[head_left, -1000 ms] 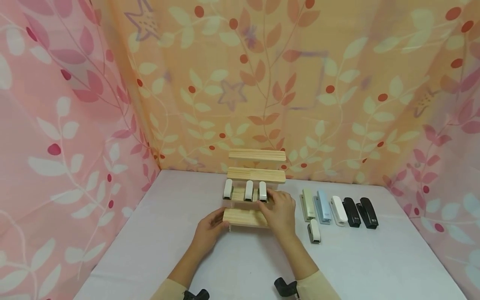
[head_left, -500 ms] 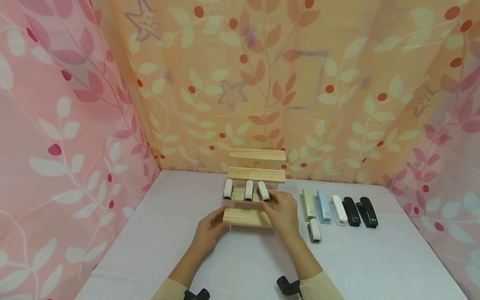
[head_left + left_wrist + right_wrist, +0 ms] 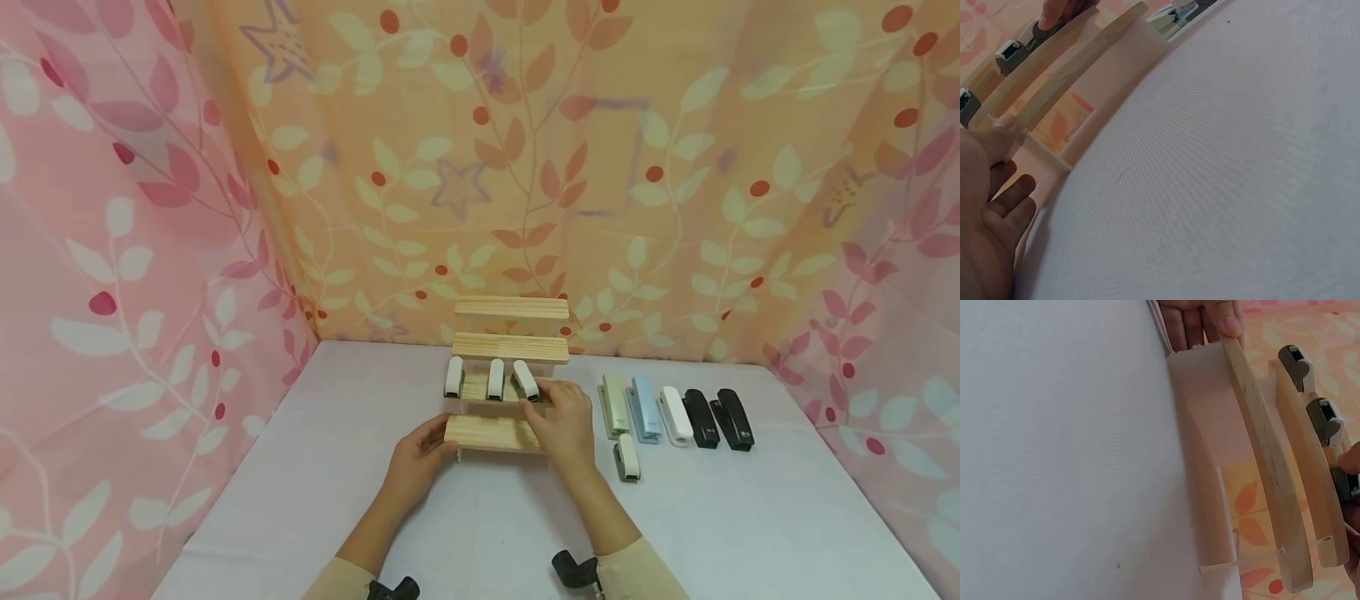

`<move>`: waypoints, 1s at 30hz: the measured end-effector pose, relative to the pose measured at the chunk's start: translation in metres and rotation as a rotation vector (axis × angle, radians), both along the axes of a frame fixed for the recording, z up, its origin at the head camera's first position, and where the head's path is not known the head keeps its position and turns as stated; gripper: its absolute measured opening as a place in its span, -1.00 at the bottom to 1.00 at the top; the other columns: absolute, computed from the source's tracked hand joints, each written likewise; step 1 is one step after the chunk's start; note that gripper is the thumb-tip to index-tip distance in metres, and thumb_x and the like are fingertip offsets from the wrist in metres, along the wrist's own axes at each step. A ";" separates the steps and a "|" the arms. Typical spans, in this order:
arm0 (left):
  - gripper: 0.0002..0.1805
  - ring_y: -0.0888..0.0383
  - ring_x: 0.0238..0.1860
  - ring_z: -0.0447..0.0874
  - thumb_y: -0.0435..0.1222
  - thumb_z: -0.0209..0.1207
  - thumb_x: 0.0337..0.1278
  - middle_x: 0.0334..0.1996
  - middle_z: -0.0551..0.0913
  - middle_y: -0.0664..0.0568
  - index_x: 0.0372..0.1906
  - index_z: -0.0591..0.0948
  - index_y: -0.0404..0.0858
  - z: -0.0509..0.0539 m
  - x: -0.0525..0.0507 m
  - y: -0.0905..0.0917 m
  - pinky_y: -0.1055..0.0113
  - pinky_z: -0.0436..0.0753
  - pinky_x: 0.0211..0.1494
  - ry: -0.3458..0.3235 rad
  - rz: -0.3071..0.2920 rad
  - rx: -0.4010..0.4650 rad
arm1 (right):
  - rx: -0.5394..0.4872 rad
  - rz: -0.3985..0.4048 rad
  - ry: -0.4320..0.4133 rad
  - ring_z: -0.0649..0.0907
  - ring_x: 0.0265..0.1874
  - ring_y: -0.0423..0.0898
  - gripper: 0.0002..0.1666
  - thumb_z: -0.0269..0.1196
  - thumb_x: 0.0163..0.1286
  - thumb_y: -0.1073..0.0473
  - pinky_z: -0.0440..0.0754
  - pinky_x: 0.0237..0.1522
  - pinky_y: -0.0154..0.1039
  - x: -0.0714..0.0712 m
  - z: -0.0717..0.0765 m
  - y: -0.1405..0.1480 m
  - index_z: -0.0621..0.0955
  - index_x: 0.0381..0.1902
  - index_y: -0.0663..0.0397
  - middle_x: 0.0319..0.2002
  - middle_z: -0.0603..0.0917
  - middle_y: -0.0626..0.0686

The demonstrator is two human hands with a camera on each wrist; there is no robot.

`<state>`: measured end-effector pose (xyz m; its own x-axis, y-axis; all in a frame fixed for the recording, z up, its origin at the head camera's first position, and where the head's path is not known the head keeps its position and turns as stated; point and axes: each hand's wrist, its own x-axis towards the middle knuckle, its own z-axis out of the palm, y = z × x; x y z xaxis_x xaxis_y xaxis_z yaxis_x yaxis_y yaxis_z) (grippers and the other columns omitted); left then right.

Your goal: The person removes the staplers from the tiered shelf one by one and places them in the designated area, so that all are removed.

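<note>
rack (image 3: 510,347) | second-lowest shelf (image 3: 476,387): three white staplers (image 3: 496,378) | hands (image 3: 416,463) (image 3: 566,423) holding rack, rightmost stapler (image 3: 525,379)

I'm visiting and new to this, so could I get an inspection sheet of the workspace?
Surface: white-covered table with a small dark speck.
Job's things: four-tier wooden rack; three white mini staplers on its second-lowest tier, the rightmost stapler angled.
Clutter: right of the rack, a row of five staplers (green, blue, white, two black), one white mini stapler in front.
Hands: left hand grips the lowest tier's left end; right hand pinches the rightmost stapler.
Cables: nothing clearly seen.
Surroundings: leaf-patterned fabric, orange behind, pink at both sides.
</note>
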<state>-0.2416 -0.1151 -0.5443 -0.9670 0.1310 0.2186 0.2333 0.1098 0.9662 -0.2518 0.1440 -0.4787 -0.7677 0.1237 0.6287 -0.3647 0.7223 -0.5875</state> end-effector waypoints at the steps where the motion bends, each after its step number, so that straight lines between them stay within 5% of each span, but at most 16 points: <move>1: -0.35 -0.11 0.33 0.58 -0.32 0.41 0.19 0.32 0.59 -0.17 0.39 0.51 -0.31 0.000 0.000 0.000 0.24 0.61 0.37 0.003 -0.002 0.002 | -0.003 -0.005 0.002 0.67 -0.01 0.08 -0.60 0.54 0.16 0.13 0.52 0.19 0.09 0.000 0.000 0.000 0.77 -0.03 0.08 -0.11 0.81 0.03; 13: -0.33 -0.10 0.34 0.57 -0.30 0.41 0.19 0.33 0.57 -0.18 0.40 0.50 -0.32 -0.004 -0.001 0.002 0.32 0.61 0.36 -0.006 -0.011 0.013 | -0.095 -0.039 -0.047 0.66 -0.07 0.09 -0.53 0.51 0.17 0.17 0.66 -0.01 0.05 0.012 0.019 0.014 0.74 0.05 0.17 -0.16 0.78 0.13; 30: -0.34 -0.12 0.34 0.56 -0.30 0.40 0.20 0.32 0.58 -0.19 0.40 0.50 -0.31 -0.003 0.000 -0.001 0.32 0.61 0.36 0.001 -0.002 -0.005 | -0.020 -0.032 0.093 0.64 -0.02 0.05 -0.55 0.53 0.16 0.29 0.61 0.03 0.01 0.050 0.042 0.066 0.73 0.03 0.20 -0.11 0.79 0.13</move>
<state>-0.2421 -0.1165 -0.5470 -0.9665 0.1342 0.2186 0.2342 0.1145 0.9654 -0.2022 0.2097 -0.4365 -0.7019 0.1604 0.6940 -0.3955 0.7226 -0.5670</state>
